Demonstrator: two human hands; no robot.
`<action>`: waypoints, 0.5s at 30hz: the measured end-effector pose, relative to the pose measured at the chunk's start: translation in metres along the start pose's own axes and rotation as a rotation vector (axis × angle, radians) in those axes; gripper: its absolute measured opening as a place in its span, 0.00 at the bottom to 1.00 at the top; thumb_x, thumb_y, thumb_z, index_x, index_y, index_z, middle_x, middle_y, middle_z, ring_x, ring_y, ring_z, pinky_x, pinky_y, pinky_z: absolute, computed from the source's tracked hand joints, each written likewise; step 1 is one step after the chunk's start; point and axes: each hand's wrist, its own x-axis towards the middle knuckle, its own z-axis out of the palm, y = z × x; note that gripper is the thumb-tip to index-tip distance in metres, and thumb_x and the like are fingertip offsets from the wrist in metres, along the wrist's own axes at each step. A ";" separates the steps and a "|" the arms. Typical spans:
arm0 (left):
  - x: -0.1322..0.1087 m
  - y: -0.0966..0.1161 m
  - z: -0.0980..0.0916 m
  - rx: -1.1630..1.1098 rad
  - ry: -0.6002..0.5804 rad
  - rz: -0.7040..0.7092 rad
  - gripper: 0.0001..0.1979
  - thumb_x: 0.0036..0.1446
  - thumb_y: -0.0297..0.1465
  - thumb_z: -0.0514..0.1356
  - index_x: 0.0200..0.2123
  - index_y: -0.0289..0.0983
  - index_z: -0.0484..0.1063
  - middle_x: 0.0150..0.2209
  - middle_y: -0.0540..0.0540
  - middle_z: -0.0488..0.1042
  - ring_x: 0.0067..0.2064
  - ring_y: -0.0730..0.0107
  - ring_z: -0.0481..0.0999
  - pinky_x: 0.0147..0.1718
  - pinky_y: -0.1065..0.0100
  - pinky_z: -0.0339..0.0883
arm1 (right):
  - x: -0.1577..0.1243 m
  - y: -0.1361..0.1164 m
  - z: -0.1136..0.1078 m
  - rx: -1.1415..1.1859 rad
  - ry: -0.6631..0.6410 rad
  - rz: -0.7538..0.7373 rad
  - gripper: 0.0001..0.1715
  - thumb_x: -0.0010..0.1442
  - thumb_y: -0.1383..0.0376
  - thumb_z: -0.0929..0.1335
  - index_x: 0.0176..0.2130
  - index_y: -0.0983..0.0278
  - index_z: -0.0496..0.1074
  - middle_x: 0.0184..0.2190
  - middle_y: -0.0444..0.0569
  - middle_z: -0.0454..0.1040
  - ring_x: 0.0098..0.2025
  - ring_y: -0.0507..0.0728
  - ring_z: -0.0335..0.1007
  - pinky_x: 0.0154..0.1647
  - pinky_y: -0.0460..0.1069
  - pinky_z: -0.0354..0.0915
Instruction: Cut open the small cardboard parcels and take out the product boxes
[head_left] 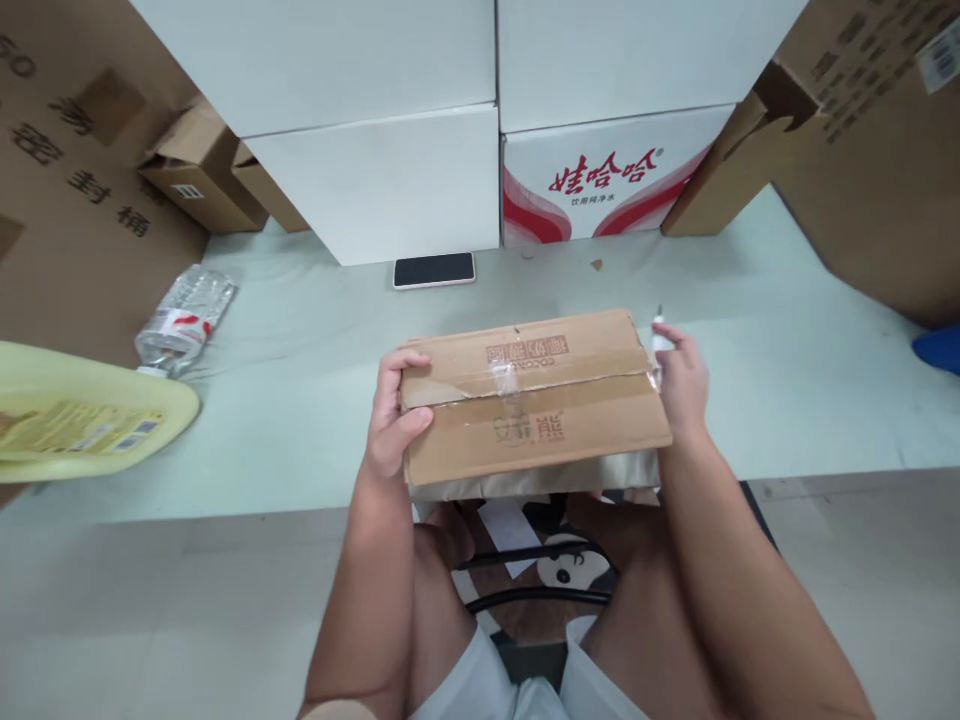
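Bright, even indoor light, soft shadows, edges bowed by the wide lens.

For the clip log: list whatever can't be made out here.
Head view only.
Box, gripped by left hand: contents hidden, flaps taped shut.
White item in right hand: too small, partly behind fingers.
Bottle label: too small to read.
Yellow container: cut by left edge.
Blue thing: cut by right edge.
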 end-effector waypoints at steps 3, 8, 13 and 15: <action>-0.007 0.001 0.005 -0.030 0.018 -0.013 0.27 0.44 0.46 0.71 0.46 0.44 0.70 0.57 0.43 0.67 0.60 0.49 0.66 0.58 0.54 0.64 | -0.008 -0.035 -0.033 0.490 0.185 -0.027 0.42 0.62 0.53 0.45 0.61 0.58 0.70 0.24 0.48 0.66 0.25 0.60 0.66 0.32 0.56 0.64; -0.012 0.001 0.012 -0.048 0.013 -0.014 0.26 0.44 0.48 0.69 0.44 0.45 0.70 0.54 0.44 0.67 0.56 0.51 0.68 0.54 0.55 0.66 | -0.045 -0.089 -0.080 0.844 0.060 -0.133 0.12 0.64 0.50 0.67 0.42 0.35 0.81 0.15 0.42 0.59 0.16 0.55 0.52 0.24 0.54 0.57; -0.010 0.001 0.017 -0.082 -0.016 -0.046 0.24 0.46 0.48 0.68 0.44 0.45 0.70 0.52 0.45 0.67 0.54 0.52 0.69 0.52 0.57 0.66 | -0.081 -0.128 -0.071 0.730 -0.095 -0.168 0.12 0.61 0.46 0.71 0.34 0.43 0.84 0.14 0.43 0.67 0.12 0.55 0.56 0.12 0.53 0.54; -0.010 0.001 0.018 -0.079 -0.020 -0.054 0.24 0.47 0.48 0.67 0.44 0.45 0.70 0.51 0.45 0.67 0.54 0.51 0.69 0.52 0.56 0.66 | -0.092 -0.136 -0.063 0.560 -0.130 -0.148 0.16 0.62 0.45 0.68 0.37 0.44 0.85 0.21 0.48 0.75 0.18 0.59 0.65 0.16 0.55 0.61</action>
